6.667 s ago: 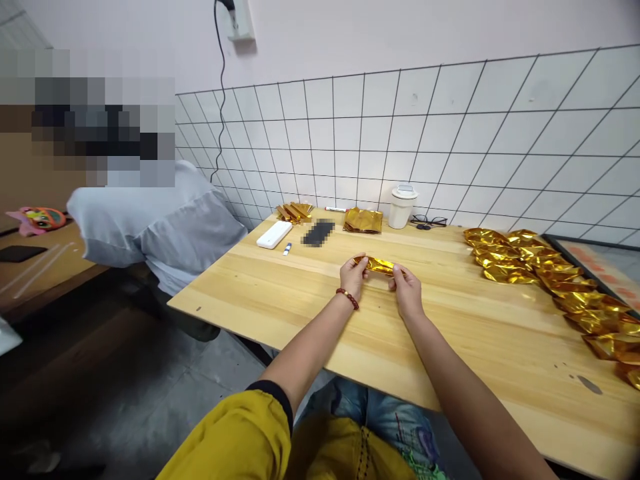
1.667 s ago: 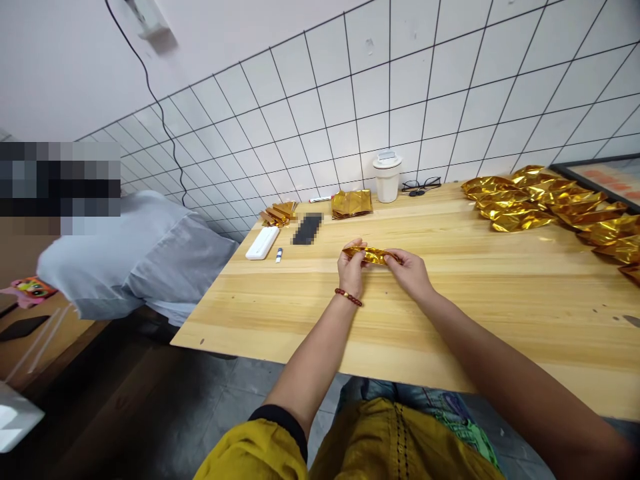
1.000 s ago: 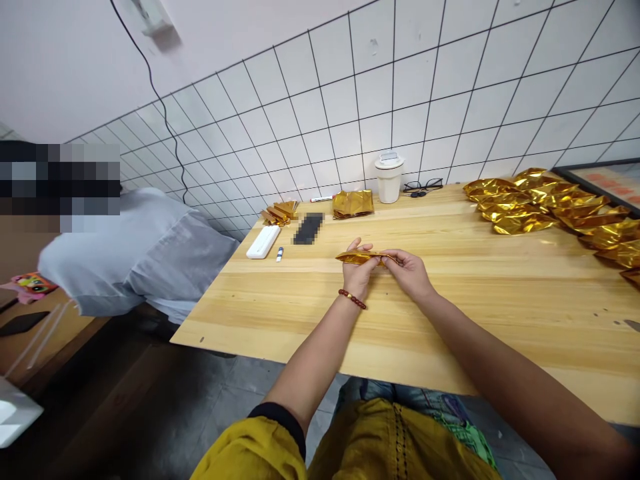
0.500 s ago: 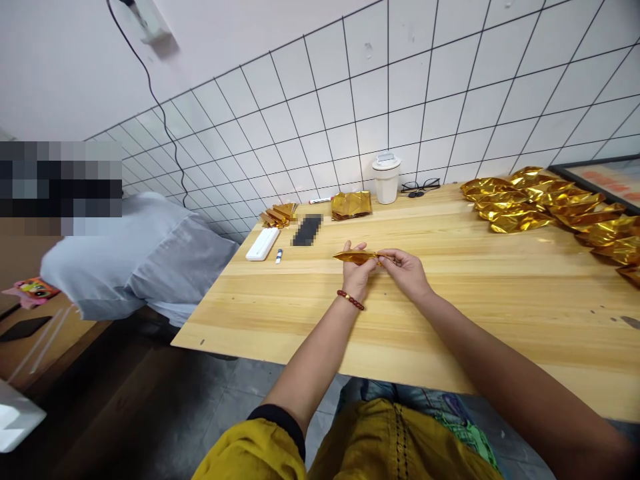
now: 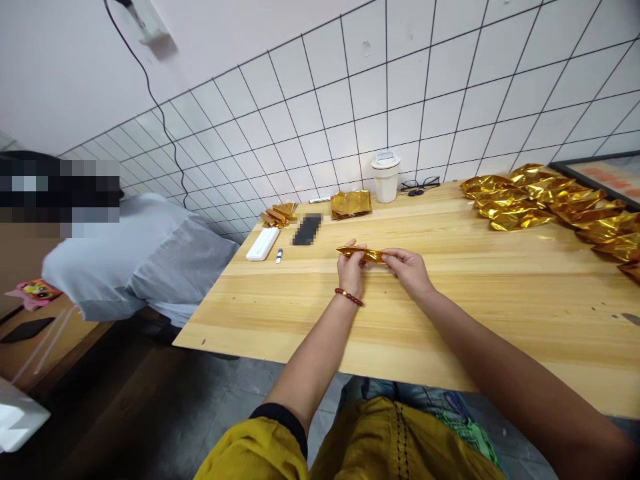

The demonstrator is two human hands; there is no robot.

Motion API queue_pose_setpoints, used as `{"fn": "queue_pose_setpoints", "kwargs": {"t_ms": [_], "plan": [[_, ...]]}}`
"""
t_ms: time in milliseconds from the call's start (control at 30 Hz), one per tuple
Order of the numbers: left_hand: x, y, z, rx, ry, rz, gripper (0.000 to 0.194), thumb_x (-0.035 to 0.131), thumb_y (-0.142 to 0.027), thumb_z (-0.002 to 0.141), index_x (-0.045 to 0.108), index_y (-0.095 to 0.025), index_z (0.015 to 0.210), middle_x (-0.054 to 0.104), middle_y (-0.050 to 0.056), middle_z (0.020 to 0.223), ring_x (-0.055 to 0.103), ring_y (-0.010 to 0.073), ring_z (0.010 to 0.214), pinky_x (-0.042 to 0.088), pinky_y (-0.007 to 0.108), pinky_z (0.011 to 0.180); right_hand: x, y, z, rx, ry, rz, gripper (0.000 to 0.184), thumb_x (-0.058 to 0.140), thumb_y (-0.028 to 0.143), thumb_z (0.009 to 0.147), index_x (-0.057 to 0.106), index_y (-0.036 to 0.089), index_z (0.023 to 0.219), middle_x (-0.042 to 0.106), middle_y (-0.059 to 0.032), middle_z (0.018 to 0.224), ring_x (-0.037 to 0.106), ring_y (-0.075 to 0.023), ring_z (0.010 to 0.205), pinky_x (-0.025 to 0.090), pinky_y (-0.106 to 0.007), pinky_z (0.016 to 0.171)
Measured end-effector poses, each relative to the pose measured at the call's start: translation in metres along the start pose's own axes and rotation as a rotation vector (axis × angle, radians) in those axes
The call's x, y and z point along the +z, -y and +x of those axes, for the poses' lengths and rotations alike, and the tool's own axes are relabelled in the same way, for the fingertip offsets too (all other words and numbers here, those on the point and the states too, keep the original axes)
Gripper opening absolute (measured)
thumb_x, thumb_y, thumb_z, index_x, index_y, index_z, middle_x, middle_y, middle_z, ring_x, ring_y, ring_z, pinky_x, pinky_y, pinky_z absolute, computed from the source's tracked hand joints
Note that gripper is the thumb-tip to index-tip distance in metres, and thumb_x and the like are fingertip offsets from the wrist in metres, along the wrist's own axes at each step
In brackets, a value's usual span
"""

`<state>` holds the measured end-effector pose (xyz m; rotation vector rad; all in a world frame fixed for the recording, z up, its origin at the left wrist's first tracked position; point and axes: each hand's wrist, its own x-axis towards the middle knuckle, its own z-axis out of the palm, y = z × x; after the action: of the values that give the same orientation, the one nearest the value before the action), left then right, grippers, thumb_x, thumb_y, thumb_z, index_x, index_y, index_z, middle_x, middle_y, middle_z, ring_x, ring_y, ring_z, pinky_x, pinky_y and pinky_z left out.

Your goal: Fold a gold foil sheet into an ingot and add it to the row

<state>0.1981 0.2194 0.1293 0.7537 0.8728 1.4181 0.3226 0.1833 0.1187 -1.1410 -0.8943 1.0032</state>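
Note:
A narrow folded piece of gold foil paper (image 5: pixel 371 255) lies between my two hands, just above the middle of the wooden table (image 5: pixel 280 313). My left hand (image 5: pixel 351 267), with a dark red bead bracelet (image 5: pixel 349 297) at its wrist, grips the foil near its left end, thumb across it. The fingertips of my right hand (image 5: pixel 407 267) pinch the foil's right end. At the table's right lie several folded gold foil pieces (image 5: pixel 520 217) in overlapping rows. A stack of flat gold foil sheets (image 5: pixel 351 205) rests at the back.
A white lidded cup (image 5: pixel 386 179) and black glasses (image 5: pixel 421 185) stand along the tiled wall. Left of them are gold strips (image 5: pixel 279 215), a dark blurred rectangle (image 5: pixel 307 229), a white box-like object (image 5: pixel 263 244) and a small blue-white tube (image 5: pixel 279 255). A person in grey (image 5: pixel 145 253) sits at left.
My left thumb has shifted up over the foil, and the left hand has turned slightly. My right fingers have closed further over the foil's right end.

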Motion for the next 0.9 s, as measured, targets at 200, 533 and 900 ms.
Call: {"fn": "queue_pose_setpoints", "kwargs": {"t_ms": [200, 533, 900], "plan": [[-0.0019, 0.0067, -0.0011, 0.070, 0.112, 0.075, 0.075, 0.082, -0.012, 0.050, 0.056, -0.024, 0.119, 0.064, 0.004, 0.111, 0.061, 0.0110, 0.080, 0.048, 0.026, 0.076, 0.0018, -0.0021, 0.0006, -0.096, 0.028, -0.016, 0.033, 0.075, 0.041, 0.064, 0.076, 0.017, 0.086, 0.070, -0.0043, 0.076, 0.060, -0.0150, 0.067, 0.048, -0.028, 0.062], [0.0044, 0.0039, -0.0059, 0.122, 0.044, 0.073, 0.054, 0.076, -0.010, 0.051, 0.059, -0.018, 0.101, 0.066, 0.001, 0.089, 0.061, 0.0132, 0.078, 0.047, 0.029, 0.076, 0.0032, 0.0055, -0.0032, -0.019, 0.060, -0.006, 0.033, 0.070, 0.040, 0.063, 0.076, 0.015, 0.085, 0.062, -0.0007, 0.059, 0.050, -0.0113, 0.054, 0.040, -0.025, 0.051], [0.0028, 0.0044, -0.0021, 0.067, 0.001, 0.033, 0.051, 0.075, -0.018, 0.054, 0.059, -0.019, 0.103, 0.068, 0.002, 0.087, 0.059, 0.0113, 0.070, 0.043, 0.025, 0.065, 0.0030, 0.0034, -0.0018, 0.008, 0.025, -0.018, 0.041, 0.075, 0.045, 0.062, 0.074, 0.015, 0.090, 0.063, 0.0003, 0.061, 0.049, -0.0113, 0.054, 0.041, -0.027, 0.054]]}}
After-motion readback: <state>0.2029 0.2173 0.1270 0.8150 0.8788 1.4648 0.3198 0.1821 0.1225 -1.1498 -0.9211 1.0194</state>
